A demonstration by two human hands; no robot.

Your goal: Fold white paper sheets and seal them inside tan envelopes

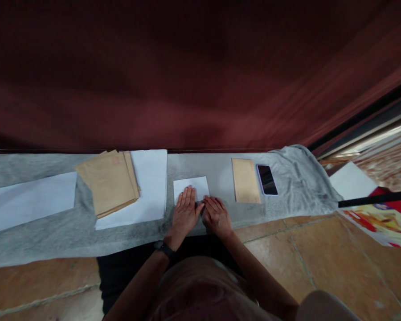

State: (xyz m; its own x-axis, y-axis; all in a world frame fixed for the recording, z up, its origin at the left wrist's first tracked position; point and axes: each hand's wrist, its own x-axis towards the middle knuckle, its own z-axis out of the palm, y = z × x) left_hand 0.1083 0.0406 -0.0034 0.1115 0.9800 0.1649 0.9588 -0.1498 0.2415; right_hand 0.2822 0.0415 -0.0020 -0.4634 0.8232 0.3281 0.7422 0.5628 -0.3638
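A small folded white paper lies on a grey cloth spread over the floor. My left hand lies flat on its near edge, fingers stretched out and together. My right hand rests beside it, palm down, fingers pointing toward the paper's lower right corner and pressing there. Neither hand grips anything. A dark band sits on my left wrist.
A stack of brown envelopes lies on white sheets to the left, with another white sheet further left. A single brown envelope and a phone lie to the right. A dark red curtain hangs behind.
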